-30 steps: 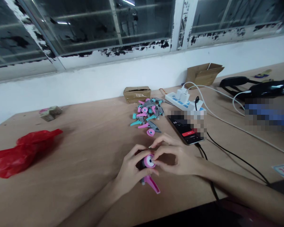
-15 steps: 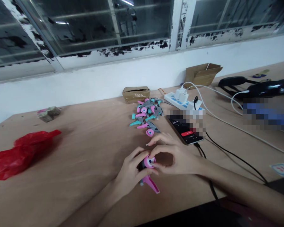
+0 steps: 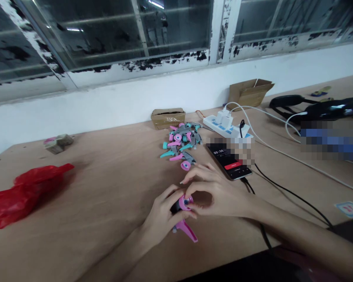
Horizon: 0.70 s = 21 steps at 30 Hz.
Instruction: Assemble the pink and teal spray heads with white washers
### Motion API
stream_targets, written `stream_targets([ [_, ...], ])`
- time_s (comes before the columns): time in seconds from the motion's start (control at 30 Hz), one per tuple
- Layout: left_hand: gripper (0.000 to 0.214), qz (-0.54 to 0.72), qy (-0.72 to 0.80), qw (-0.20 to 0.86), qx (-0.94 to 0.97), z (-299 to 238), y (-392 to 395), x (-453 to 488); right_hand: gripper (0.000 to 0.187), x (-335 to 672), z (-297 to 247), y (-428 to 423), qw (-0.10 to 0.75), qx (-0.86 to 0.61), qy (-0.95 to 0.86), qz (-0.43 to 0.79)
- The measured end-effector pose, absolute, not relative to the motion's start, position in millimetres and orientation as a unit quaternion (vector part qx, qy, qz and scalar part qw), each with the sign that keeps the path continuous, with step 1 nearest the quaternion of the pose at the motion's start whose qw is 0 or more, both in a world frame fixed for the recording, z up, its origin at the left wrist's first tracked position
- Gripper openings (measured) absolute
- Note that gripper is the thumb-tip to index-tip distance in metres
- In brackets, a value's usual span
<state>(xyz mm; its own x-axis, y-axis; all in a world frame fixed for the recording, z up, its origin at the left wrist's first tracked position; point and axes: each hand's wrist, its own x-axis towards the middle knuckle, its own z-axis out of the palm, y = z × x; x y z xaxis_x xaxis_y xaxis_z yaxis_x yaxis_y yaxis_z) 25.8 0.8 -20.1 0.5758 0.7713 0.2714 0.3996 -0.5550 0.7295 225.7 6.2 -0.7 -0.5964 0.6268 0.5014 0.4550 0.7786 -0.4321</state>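
Note:
Near the front of the table, my left hand (image 3: 162, 213) is wrapped round what looks like a trigger sprayer head (image 3: 187, 231), grey with a pink lever pointing down and to the right. My right hand (image 3: 216, 196) is closed on the pink ring (image 3: 182, 202) at its upper end, thumb and forefinger pinching the rim. A dark blue spot shows inside the ring; my fingers partly hide the grey body. Just beyond my hands lies a pile of similar sprayer heads (image 3: 180, 144) in pink, teal and grey.
A phone (image 3: 238, 172) with a black cable lies right of the pile. Behind it are a white power strip (image 3: 216, 124) and cardboard boxes (image 3: 168, 119). On the left lie a red plastic bag (image 3: 38, 182) and a small grey block (image 3: 58, 144). White cables cross the right side.
My right thumb and forefinger have shifted slightly on the pink ring, and its white inner part shows less now. Both hands stay in nearly the same place; the camera view has moved slightly.

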Motion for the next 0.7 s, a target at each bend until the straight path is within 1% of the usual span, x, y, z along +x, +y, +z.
stream_targets([
  [0.13, 0.019, 0.303, 0.356, 0.313, 0.827, -19.7, 1.5, 26.7, 0.012, 223.5, -4.0, 5.0, 0.344, -0.311, -0.879, 0.110],
  [0.33, 0.017, 0.297, 0.350, 0.315, 0.831, -21.8, 3.0, 25.6, 0.011, 222.2, -5.7, 3.4, 0.352, -0.309, -0.878, 0.100],
  [0.43, 0.021, 0.297, 0.340, 0.329, 0.829, -22.4, 2.9, 24.2, 0.013, 225.5, -2.4, 4.6, 0.334, -0.309, -0.882, 0.121],
  [0.53, 0.020, 0.296, 0.335, 0.334, 0.830, -23.0, 2.9, 22.7, 0.014, 228.8, 2.8, 8.0, 0.311, -0.297, -0.891, 0.142],
  [0.7, 0.017, 0.299, 0.334, 0.330, 0.831, -23.5, 2.9, 20.7, 0.010, 224.8, 16.1, 9.0, 0.282, -0.290, -0.907, 0.117],
])
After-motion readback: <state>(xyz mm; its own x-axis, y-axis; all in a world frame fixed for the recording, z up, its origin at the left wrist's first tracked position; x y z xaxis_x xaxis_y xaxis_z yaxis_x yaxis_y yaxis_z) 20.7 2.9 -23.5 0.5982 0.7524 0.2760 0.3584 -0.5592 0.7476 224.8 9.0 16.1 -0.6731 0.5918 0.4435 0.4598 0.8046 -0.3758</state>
